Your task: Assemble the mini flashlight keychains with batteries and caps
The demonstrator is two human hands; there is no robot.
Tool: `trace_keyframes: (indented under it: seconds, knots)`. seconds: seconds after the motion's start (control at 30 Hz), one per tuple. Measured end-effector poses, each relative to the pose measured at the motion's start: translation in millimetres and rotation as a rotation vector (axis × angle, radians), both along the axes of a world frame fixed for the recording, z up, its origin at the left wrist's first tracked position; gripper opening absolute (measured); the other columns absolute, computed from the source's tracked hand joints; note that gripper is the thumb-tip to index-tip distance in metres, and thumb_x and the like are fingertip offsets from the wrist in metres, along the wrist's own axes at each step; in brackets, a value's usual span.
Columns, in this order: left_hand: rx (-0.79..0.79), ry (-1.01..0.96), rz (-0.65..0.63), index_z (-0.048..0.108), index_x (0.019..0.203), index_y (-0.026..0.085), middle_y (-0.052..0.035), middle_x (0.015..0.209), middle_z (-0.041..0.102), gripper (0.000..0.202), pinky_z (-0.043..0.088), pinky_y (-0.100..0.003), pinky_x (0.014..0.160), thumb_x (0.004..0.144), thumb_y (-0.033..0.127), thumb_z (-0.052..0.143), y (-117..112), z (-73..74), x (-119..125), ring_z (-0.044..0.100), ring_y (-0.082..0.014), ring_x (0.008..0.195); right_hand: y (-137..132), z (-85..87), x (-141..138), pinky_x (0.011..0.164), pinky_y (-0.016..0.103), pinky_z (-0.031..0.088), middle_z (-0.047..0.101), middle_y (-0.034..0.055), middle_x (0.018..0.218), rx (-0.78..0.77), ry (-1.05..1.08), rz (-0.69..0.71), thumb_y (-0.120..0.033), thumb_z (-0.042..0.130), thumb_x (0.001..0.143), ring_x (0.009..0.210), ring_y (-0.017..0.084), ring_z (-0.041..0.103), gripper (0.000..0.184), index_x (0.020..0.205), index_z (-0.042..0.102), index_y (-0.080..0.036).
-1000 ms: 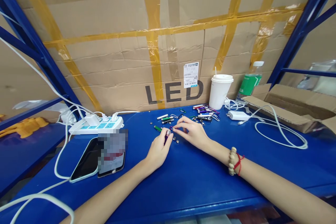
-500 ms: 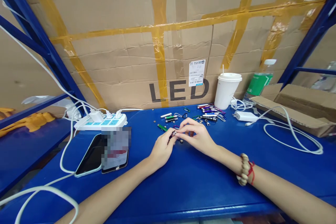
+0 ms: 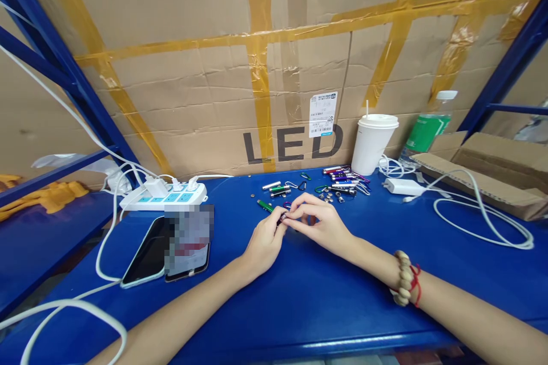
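Note:
Above the blue table, my left hand is closed around a mini flashlight, of which only a dark, silvery end shows between thumb and forefinger. My right hand pinches thumb and forefinger together against that end; whatever is between those fingertips is too small to make out. Just beyond the left fingers lies a green mini flashlight. Silver and green flashlights with carabiner clips rest farther back. A pile of colourful flashlights sits behind my right hand, with small button cells near it.
A white cup with a straw and a green-labelled bottle stand at the back right, near a charger and an open cardboard box. Two phones and a power strip are left. A large carton stands behind.
Both hands stay together at nearly the same spot, fingertips still meeting at the flashlight's end. A small round piece seen under my right hand before no longer shows. The view has shifted slightly.

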State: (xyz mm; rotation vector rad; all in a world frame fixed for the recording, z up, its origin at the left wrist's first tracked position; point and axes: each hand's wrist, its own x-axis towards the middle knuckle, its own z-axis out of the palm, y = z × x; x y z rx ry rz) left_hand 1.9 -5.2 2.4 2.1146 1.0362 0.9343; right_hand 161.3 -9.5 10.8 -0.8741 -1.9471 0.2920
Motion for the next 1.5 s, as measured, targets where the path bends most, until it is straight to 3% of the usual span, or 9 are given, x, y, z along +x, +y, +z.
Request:
trace_keyframes:
  seconds: [0.23, 0.5, 0.73, 0.9, 1.13, 1.5]
  knots:
    - [0.008, -0.107, 0.112, 0.047, 0.082, 0.020, 0.0009, 0.076, 0.053, 0.012, 0.038, -0.024, 0.068, 0.086, 0.027, 0.038, -1.7, 6.7, 2.7, 0.049, -0.0131, 0.070, -2.0, 5.0, 4.5, 0.050, 0.019, 0.042, 0.061, 0.0032, 0.093, -0.034, -0.161, -0.118, -0.039, 0.051, 0.083, 0.050, 0.006, 0.052, 0.022, 0.093, 0.059, -0.021]
    - [-0.034, -0.195, 0.161, 0.046, 0.079, 0.019, -0.0019, 0.081, 0.052, 0.024, 0.038, -0.023, 0.071, 0.090, 0.034, 0.032, 1.2, 5.1, 1.9, 0.048, -0.0137, 0.075, 10.7, 9.1, 20.7, 0.050, 0.019, 0.037, 0.063, 0.0014, 0.096, 0.019, -0.464, -0.319, -0.029, 0.043, 0.087, 0.066, 0.009, 0.059, 0.022, 0.094, 0.064, -0.024]
    - [-0.076, -0.187, 0.143, 0.047, 0.079, 0.019, -0.0015, 0.079, 0.052, 0.025, 0.037, -0.022, 0.064, 0.088, 0.038, 0.034, 0.0, 5.6, 1.9, 0.046, -0.0134, 0.070, 17.2, -0.4, 21.2, 0.059, 0.021, 0.043, 0.063, 0.0014, 0.093, -0.134, -0.477, -0.145, -0.042, 0.050, 0.083, 0.074, 0.012, 0.061, 0.027, 0.098, 0.066, -0.026]
    - [-0.081, -0.170, 0.118, 0.048, 0.080, 0.019, 0.0004, 0.075, 0.050, 0.021, 0.038, -0.021, 0.063, 0.088, 0.035, 0.036, -0.8, 5.6, 2.6, 0.046, -0.0117, 0.065, 17.1, -2.9, 18.7, 0.065, 0.022, 0.044, 0.064, 0.0010, 0.091, -0.209, -0.475, -0.044, -0.037, 0.050, 0.084, 0.085, 0.015, 0.060, 0.022, 0.091, 0.069, -0.027]
    - [-0.057, -0.130, 0.088, 0.048, 0.078, 0.019, 0.0025, 0.068, 0.049, 0.018, 0.038, -0.021, 0.062, 0.087, 0.031, 0.038, -2.7, 8.3, 2.4, 0.046, -0.0106, 0.061, 18.6, -7.2, 15.7, 0.058, 0.022, 0.043, 0.064, 0.0006, 0.089, -0.260, -0.400, -0.071, -0.034, 0.055, 0.080, 0.065, 0.011, 0.058, 0.017, 0.082, 0.068, -0.024]
    - [-0.043, -0.069, 0.136, 0.050, 0.079, 0.019, 0.0029, 0.065, 0.049, 0.017, 0.037, -0.021, 0.057, 0.086, 0.030, 0.039, -1.3, 6.1, 3.3, 0.046, -0.0105, 0.057, 20.6, -9.7, 11.3, 0.058, 0.022, 0.042, 0.064, -0.0001, 0.069, -0.311, -0.346, -0.169, -0.031, 0.061, 0.073, 0.059, 0.012, 0.057, 0.013, 0.070, 0.062, -0.019]
